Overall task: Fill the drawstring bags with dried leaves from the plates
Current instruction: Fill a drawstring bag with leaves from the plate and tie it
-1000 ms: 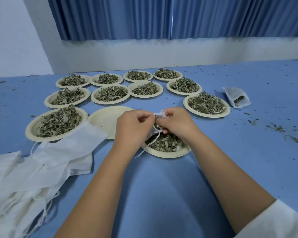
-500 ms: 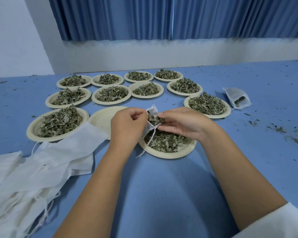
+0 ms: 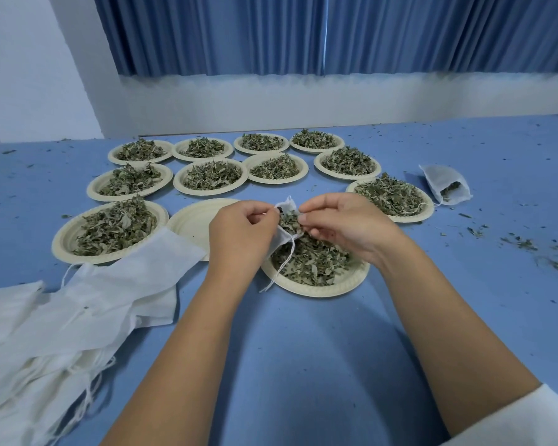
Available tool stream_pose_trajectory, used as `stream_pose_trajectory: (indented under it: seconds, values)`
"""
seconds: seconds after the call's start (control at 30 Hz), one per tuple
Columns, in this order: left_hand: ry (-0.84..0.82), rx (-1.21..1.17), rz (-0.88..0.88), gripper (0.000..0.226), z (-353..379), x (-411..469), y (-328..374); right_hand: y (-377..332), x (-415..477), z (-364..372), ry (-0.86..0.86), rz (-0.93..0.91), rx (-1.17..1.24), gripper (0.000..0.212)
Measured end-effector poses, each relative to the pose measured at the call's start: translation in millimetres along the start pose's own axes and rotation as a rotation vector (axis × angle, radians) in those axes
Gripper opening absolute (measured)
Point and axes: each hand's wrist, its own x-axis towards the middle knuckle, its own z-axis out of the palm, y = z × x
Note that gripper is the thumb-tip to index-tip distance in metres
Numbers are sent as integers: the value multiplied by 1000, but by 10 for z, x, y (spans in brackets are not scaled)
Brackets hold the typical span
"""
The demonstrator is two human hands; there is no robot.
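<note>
A small white drawstring bag [image 3: 286,220] hangs over the near plate [image 3: 342,283] of dried leaves, its mouth up and green leaves showing inside. My left hand [image 3: 242,235] grips the bag's left edge. My right hand [image 3: 342,223] pinches the bag's right rim, its fingertips at the leaves in the opening. The bag's strings dangle down to the table in front of the plate. Most of the bag's body is hidden behind my left hand.
Several plates of dried leaves [image 3: 211,175] stand in rows behind, and one bare plate [image 3: 194,220] lies left of my hands. A pile of flat white bags [image 3: 62,323] covers the near left. A part-filled bag [image 3: 446,185] lies at the right among leaf crumbs.
My hands have drawn apart and the bag's mouth has opened, showing leaves inside. My right hand has lifted off the plate to the bag's rim.
</note>
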Motion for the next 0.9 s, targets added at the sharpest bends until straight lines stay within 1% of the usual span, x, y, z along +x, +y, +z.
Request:
stream_pose_trajectory:
  seconds: [0.1,0.17,0.3,0.4,0.47,0.6,0.7,0.8,0.9]
  values:
    - [-16,24,27,10,18,-17,11,20,-26,76,61,-169,-193,12]
    - [-16,39,48,10,21,-22,18,33,-33,126,68,-255,-252,12]
    - [-5,37,40,14,0,-14,11,30,-34,178,85,-332,-328,29]
    - [19,10,15,15,-17,1,3,35,-24,124,185,-397,-371,27]
    - [32,-13,0,15,-24,10,3,44,-14,72,198,-402,-448,22]
    - [16,-9,10,18,-25,5,2,75,0,62,104,-337,-545,6]
    - [-35,37,31,18,2,-9,11,100,14,113,119,-362,-575,5]
    - [-78,89,49,14,33,-25,20,112,12,174,143,-406,-555,5]
    - [-64,114,76,14,30,-29,28,120,-6,204,133,-443,-586,13]
